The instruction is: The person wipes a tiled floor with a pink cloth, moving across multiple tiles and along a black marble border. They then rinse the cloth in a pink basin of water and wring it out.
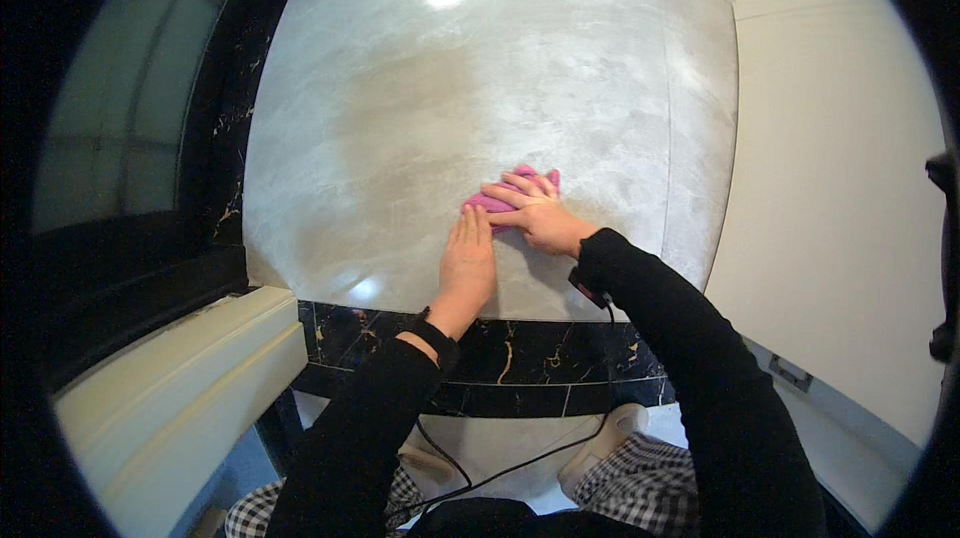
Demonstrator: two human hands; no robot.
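Observation:
A crumpled pink cloth (pixel 487 202) lies on the grey marble-look tiled surface (pixel 405 238) before me. My right hand (pixel 544 219) presses flat on the cloth, its fingers spread over it. Beside it, my left hand (pixel 469 257) rests with fingers together, their tips touching the cloth's near left edge. Both hands are bare below black sleeves, with a dark band on the left wrist and a small device with a cable at the right wrist.
A black marble border (pixel 525 354) with gold veins runs along the near edge. At right stands a cream panel (pixel 825 140); at lower left is a cream moulded frame (pixel 187 380). Dark-framed glass (pixel 135 103) is at left. Black cables (pixel 517 461) hang near my shoes.

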